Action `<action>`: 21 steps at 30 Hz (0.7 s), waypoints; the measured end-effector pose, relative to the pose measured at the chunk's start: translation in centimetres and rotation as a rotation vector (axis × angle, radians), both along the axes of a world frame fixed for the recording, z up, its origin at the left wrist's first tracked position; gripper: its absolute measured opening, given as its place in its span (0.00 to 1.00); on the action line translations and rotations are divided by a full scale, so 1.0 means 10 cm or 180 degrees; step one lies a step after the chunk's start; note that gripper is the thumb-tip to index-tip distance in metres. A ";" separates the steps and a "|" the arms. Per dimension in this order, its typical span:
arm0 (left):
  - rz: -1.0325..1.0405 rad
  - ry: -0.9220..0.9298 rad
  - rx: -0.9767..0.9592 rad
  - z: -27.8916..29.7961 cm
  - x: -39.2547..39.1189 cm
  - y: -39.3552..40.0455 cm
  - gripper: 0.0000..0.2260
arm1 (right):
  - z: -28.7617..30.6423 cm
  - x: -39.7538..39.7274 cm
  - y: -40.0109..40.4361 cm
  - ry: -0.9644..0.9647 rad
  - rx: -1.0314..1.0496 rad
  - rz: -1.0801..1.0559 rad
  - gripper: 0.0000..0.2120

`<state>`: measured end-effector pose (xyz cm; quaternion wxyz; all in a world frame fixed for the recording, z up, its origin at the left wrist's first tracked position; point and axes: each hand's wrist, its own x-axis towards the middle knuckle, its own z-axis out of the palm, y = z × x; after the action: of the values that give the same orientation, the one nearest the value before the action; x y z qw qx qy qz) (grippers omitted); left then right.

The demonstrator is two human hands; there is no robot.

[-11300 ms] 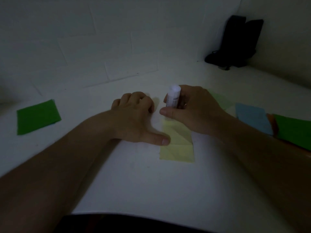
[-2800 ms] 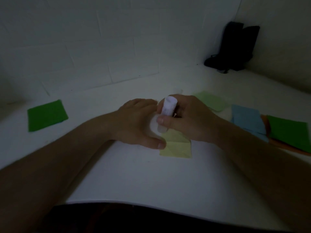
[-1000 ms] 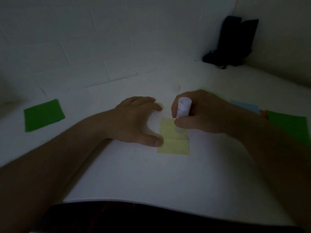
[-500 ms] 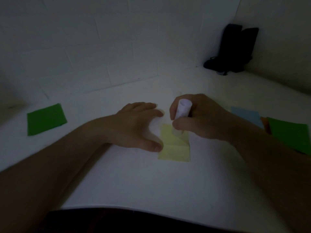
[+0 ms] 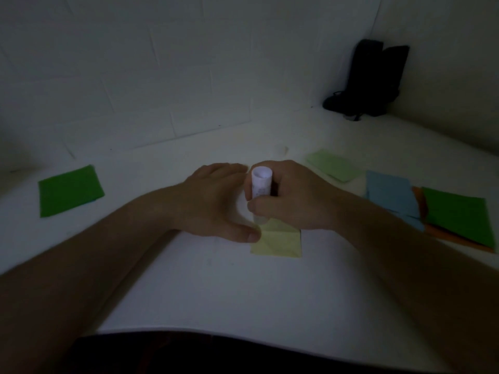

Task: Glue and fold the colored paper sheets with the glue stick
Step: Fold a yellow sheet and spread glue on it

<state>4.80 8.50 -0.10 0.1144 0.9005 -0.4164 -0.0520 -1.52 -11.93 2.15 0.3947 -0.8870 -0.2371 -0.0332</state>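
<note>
A folded yellow paper [image 5: 279, 242] lies on the white table [image 5: 243, 292] in front of me. My right hand [image 5: 294, 201] grips a white glue stick [image 5: 259, 186] upright, its lower end down on the far part of the yellow paper. My left hand [image 5: 216, 201] rests beside it with fingers spread, and its thumb presses the paper's left edge. The far half of the yellow paper is hidden under both hands.
A dark green sheet [image 5: 68, 190] lies at the far left. At the right lie a light green sheet [image 5: 334, 168], a blue sheet [image 5: 390, 195], and a dark green sheet [image 5: 459, 214] over an orange one [image 5: 445, 237]. A black object [image 5: 372, 79] stands in the far corner.
My right hand with the glue stick has shifted left over the yellow paper, closer to my left hand. The light green sheet behind it shows again.
</note>
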 end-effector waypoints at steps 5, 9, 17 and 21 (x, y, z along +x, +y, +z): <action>-0.0131 -0.0057 -0.0094 0.01 -0.01 0.00 0.35 | 0.05 -0.01 0.01 0.0092 0.0442 0.0046 0.04; 0.0097 -0.0007 0.0183 -0.05 0.03 0.06 0.52 | 0.09 0.03 -0.10 -0.0205 0.0201 0.0009 0.07; -0.0175 -0.0072 -0.0148 0.01 -0.01 0.00 0.39 | -0.04 -0.01 -0.01 -0.0080 -0.0026 -0.0012 0.06; -0.0321 -0.0176 -0.0234 -0.03 0.03 0.01 0.37 | 0.00 -0.02 0.00 -0.0071 0.0107 0.0004 0.04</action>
<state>5.10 8.55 -0.42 0.1330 0.8746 -0.4659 -0.0174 -1.68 -11.94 2.19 0.4070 -0.8797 -0.2415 -0.0468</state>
